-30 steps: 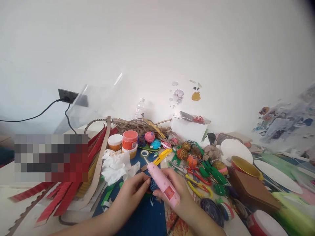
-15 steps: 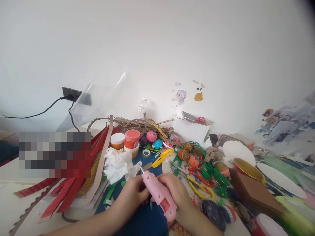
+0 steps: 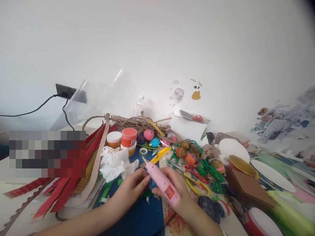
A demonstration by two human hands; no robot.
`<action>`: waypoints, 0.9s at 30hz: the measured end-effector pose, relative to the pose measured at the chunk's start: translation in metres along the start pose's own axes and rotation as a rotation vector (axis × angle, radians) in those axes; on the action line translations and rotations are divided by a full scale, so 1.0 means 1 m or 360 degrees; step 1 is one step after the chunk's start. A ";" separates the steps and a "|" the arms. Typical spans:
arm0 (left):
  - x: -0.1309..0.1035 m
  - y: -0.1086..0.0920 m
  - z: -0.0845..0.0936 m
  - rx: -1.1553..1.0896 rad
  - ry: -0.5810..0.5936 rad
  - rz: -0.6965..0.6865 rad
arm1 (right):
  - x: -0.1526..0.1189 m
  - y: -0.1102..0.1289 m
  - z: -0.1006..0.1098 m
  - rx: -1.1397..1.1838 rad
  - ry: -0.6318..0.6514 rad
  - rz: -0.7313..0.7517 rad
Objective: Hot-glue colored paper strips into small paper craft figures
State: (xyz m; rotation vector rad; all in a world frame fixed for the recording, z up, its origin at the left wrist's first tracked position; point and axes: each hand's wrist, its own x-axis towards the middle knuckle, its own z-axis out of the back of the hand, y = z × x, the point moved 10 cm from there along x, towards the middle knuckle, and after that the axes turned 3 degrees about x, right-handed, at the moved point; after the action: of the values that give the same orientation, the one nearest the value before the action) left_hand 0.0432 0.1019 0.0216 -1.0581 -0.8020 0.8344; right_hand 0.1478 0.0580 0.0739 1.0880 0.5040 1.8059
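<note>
My right hand (image 3: 176, 183) is wrapped around a pink hot glue gun (image 3: 162, 183), its metal nozzle pointing up and away to the left. The fingers of my left hand (image 3: 135, 185) are closed on a small blue coiled piece (image 3: 152, 185), which shows partly between my hands below the gun; green bits lie under it. My right fingertips come close to the coil, and whether they touch it I cannot tell. Both hands are above a blue mat (image 3: 133, 216). Past the nozzle lies a yellow cutter knife (image 3: 161, 154), beside a roll of tape (image 3: 143, 151).
Paint tubs (image 3: 129, 137) and crumpled white tissue (image 3: 114, 164) stand ahead on the left, near red corrugated strips (image 3: 66, 186). To the right are scissors (image 3: 197, 183), coiled paper balls (image 3: 181, 152), a brown box (image 3: 248, 186) and a white-lidded tub (image 3: 262, 223).
The view has swung slightly right. The glue gun and my right hand have shifted a little right and up. The blue coil, hidden before, now shows between my hands.
</note>
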 end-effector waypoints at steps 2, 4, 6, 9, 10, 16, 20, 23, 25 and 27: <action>-0.001 -0.002 0.001 0.0083 -0.0013 -0.0057 | 0.000 -0.002 0.002 0.0034 -0.0009 -0.0049; -0.002 -0.004 -0.001 0.0165 0.0006 -0.0123 | 0.000 -0.002 0.003 0.0060 -0.0011 -0.0059; -0.003 -0.003 -0.004 0.0216 0.0031 -0.0149 | 0.001 -0.003 0.003 0.0072 -0.0005 -0.0065; -0.005 0.001 -0.005 0.0226 0.0031 -0.0121 | 0.002 -0.006 0.003 0.0105 0.0007 -0.0098; -0.005 0.001 -0.005 0.0215 0.0023 -0.0111 | 0.002 -0.006 0.003 0.0120 0.0010 -0.0113; -0.010 -0.006 0.000 0.0192 -0.0045 -0.0095 | 0.003 -0.004 0.002 0.0178 0.0032 -0.0126; -0.009 -0.010 -0.001 0.0259 -0.0033 -0.0137 | 0.002 -0.004 0.002 0.0164 0.0033 -0.0146; -0.007 -0.009 0.000 0.0279 -0.0046 -0.0144 | 0.002 -0.004 0.002 0.0146 0.0022 -0.0131; -0.007 -0.009 0.003 0.0258 -0.0068 -0.0130 | 0.001 -0.005 0.003 0.0176 0.0010 -0.0125; -0.008 -0.009 0.006 0.0197 -0.0096 -0.0104 | 0.001 -0.008 0.005 0.0240 -0.0031 -0.0146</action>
State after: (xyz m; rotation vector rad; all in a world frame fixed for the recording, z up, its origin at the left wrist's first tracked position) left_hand 0.0358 0.0947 0.0305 -0.8968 -0.8207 0.8526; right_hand 0.1559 0.0623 0.0708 1.1645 0.6762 1.6973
